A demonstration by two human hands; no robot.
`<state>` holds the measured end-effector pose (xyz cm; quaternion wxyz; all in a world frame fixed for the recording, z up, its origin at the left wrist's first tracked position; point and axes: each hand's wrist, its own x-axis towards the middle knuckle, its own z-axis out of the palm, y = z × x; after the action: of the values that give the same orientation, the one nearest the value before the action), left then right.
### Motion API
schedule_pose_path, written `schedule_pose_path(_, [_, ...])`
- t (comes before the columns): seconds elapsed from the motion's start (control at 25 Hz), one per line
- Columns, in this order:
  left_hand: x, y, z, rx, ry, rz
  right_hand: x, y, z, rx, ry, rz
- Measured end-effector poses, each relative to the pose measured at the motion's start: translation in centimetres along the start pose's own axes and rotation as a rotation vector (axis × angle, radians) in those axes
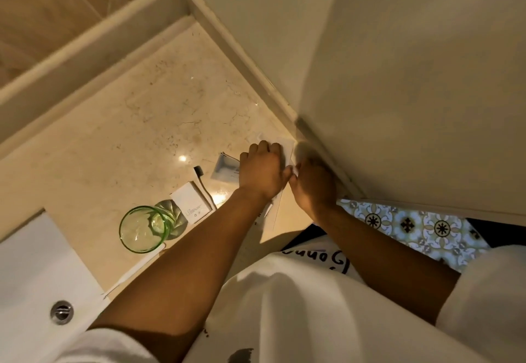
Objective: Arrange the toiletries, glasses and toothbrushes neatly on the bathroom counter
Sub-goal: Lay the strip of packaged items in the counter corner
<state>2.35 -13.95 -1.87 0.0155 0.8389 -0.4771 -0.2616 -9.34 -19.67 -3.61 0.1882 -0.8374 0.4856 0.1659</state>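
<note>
Both hands meet near the right end of the beige marble counter (136, 123). My left hand (263, 170) rests fingers-down on white flat packets (286, 146) lying by the wall. My right hand (311, 184) pinches a small white piece at their edge. A grey sachet (226, 167) lies just left of my left hand. A black-headed toothbrush (202, 181) lies beside a small white box (193, 201). A green glass (145, 228) stands upright near the sink.
A white sink (31, 277) with a metal overflow fitting (61, 312) sits at the lower left. A raised marble ledge (94, 40) runs behind the counter. A cream wall (398, 77) borders the counter's right side. Patterned floor tiles (407, 226) show below it.
</note>
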Motion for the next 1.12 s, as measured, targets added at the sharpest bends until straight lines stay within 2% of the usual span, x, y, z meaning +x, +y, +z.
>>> schedule_pose_path(0.12, [-0.3, -0.6, 0.3, 0.039, 0.08, -0.021, 0.3, -0.1, -0.1, 0.013, -0.033, -0.006])
schedule_pose_path(0.2, [-0.5, -1.5, 0.1, 0.017, 0.121, -0.049, 0.5, -0.2, -0.2, 0.114, -0.071, 0.001])
schedule_pose_path(0.4, [-0.9, -3.9, -0.4, 0.031, 0.132, -0.106, 0.4, -1.6, 0.3, 0.193, -0.07, -0.024])
schedule_pose_path(0.52, [-1.5, -4.7, -1.0, -0.037, 0.215, -0.103, 0.7, -2.0, 0.1, 0.394, -0.079, -0.07])
schedule_pose_path(0.68, [-1.6, -5.7, -2.6, -0.434, 0.421, -0.217, 1.6, -3.2, -1.6, 0.629, -0.082, -0.147])
schedule_pose_path(0.88, [-0.5, -7.7, -5.0, -1.018, 0.323, -0.336, 3.8, -6.1, -4.7, 0.613, -0.143, -0.258])
schedule_pose_path(1.12, [2.1, -11.5, -8.2, -1.47, 0.393, -0.554, 7.7, -10.6, -6.5, 0.75, -0.251, -0.262])
